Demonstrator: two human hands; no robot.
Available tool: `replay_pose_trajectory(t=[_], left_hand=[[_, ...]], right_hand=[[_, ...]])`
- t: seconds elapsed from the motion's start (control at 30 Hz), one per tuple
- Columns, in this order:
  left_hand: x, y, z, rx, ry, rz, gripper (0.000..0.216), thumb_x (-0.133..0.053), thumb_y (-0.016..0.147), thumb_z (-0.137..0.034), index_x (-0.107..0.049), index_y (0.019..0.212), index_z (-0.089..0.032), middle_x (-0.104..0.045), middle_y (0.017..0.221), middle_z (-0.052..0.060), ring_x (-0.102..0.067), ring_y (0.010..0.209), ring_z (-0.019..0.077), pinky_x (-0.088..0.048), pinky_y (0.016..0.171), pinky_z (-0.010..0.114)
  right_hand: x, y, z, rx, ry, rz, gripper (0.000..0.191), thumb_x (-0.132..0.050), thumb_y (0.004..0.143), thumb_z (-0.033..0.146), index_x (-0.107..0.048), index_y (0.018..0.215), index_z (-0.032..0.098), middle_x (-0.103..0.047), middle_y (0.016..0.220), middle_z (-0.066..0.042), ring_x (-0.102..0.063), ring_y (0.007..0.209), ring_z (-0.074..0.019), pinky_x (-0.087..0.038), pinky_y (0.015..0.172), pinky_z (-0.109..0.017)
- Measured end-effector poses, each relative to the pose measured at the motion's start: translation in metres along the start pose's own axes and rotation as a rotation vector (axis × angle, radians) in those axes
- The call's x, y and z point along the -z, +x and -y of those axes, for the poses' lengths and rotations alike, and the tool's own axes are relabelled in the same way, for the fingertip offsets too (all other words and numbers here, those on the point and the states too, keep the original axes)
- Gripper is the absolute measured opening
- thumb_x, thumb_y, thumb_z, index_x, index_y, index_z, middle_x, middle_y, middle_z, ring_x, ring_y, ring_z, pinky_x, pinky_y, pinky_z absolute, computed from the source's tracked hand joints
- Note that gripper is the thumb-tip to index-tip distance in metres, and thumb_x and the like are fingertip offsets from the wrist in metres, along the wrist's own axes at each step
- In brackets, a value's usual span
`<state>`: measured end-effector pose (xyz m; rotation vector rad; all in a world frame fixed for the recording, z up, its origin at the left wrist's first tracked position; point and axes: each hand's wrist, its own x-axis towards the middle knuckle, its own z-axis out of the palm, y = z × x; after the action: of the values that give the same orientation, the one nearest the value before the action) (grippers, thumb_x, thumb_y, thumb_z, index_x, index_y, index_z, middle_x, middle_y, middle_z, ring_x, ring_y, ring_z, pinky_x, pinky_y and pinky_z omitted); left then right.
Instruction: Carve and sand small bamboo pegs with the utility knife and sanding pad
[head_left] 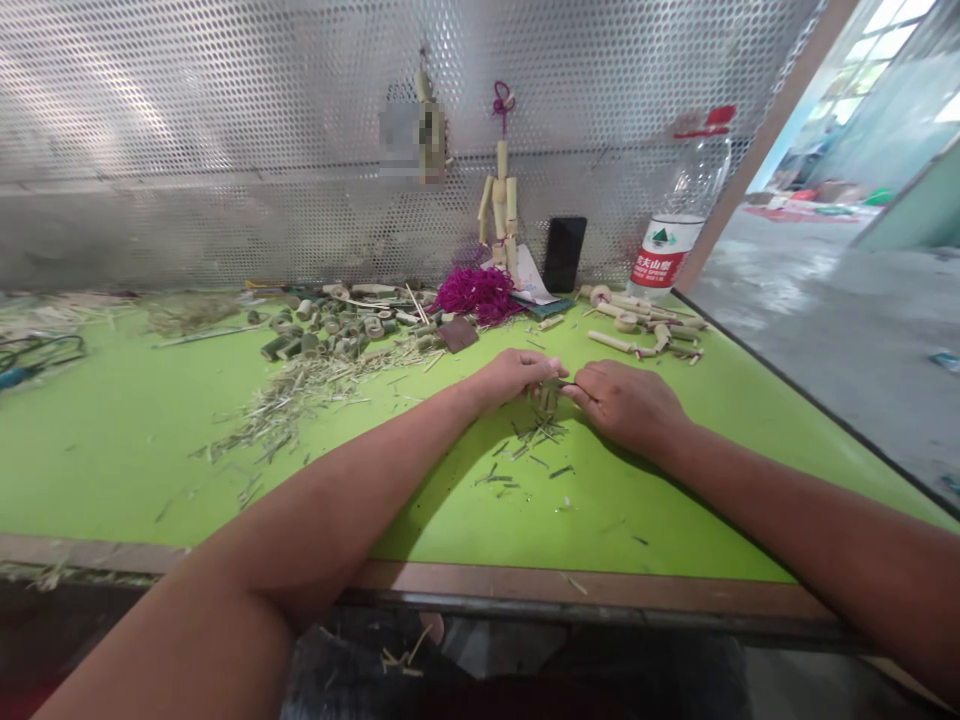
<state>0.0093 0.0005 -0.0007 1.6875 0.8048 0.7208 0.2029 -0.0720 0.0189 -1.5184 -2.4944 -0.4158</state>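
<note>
Fingers point(546, 368) of the left hand point(514, 378) and the right hand point(622, 405) meet above the green table point(600, 520), clamped on a thin bamboo sliver point(562, 384) (small, and mostly hidden by the fingertips) between the two hands. Just below them lies a scatter of bamboo splinters point(534, 440). Farther left sit a heap of cut bamboo tube pieces point(337, 335) and a long spread of pale shavings point(285, 410), while rounded bamboo parts point(637, 325) lie beyond the right hand. Against the perforated metal panel point(225, 100) stand a jointed bamboo figure point(500, 205), a black phone point(564, 255) and a plastic water bottle point(675, 215), with a tangle of magenta yarn point(476, 295) at the figure's foot.
</note>
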Motion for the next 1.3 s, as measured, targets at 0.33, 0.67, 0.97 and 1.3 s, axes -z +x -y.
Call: replay_pose_trajectory(t=[0.33,0.67,0.97,1.3], left_hand=[[0.0,0.0021,0.0019,-0.013,0.026,0.033,0.037,-0.058,0.087,-0.047,-0.071,0.091,-0.013,-0.063,0.063,0.001,-0.053,0.054,0.0089,-0.036,0.053,0.021],[0.0015,0.0047,0.0038,0.017,0.113,0.0,0.046,-0.056,0.085,-0.055,-0.073,0.097,-0.014,-0.062,0.06,0.001,-0.052,0.054,0.0102,-0.032,0.051,0.022],[-0.0008,0.0002,-0.0004,-0.043,0.005,0.075,0.043,-0.058,0.084,-0.053,-0.069,0.089,-0.011,-0.065,0.073,0.002,-0.049,0.057,0.0079,-0.035,0.054,0.021],[0.0017,-0.0041,-0.0021,-0.118,0.088,0.138,0.044,-0.054,0.087,-0.054,-0.064,0.09,-0.012,-0.06,0.07,0.001,-0.052,0.06,0.0093,-0.04,0.058,0.022]], right_hand=[[0.0008,0.0006,-0.0031,-0.038,0.035,-0.017,0.043,-0.029,0.1,0.044,-0.058,0.081,0.018,-0.06,0.078,-0.006,-0.048,0.069,-0.0173,-0.019,0.054,-0.028],[0.0024,0.0031,-0.0046,-0.016,0.029,0.008,0.046,-0.027,0.1,0.043,-0.06,0.082,0.018,-0.063,0.081,-0.007,-0.051,0.071,-0.0182,-0.02,0.054,-0.03],[-0.0052,0.0039,0.0023,0.136,-0.056,0.189,0.042,-0.032,0.1,0.041,-0.066,0.09,0.019,-0.069,0.085,-0.007,-0.061,0.075,-0.021,-0.033,0.06,-0.03],[0.0,0.0077,0.0038,0.118,-0.051,0.243,0.043,-0.03,0.1,0.042,-0.066,0.092,0.019,-0.071,0.086,-0.008,-0.064,0.077,-0.0211,-0.038,0.061,-0.03]])
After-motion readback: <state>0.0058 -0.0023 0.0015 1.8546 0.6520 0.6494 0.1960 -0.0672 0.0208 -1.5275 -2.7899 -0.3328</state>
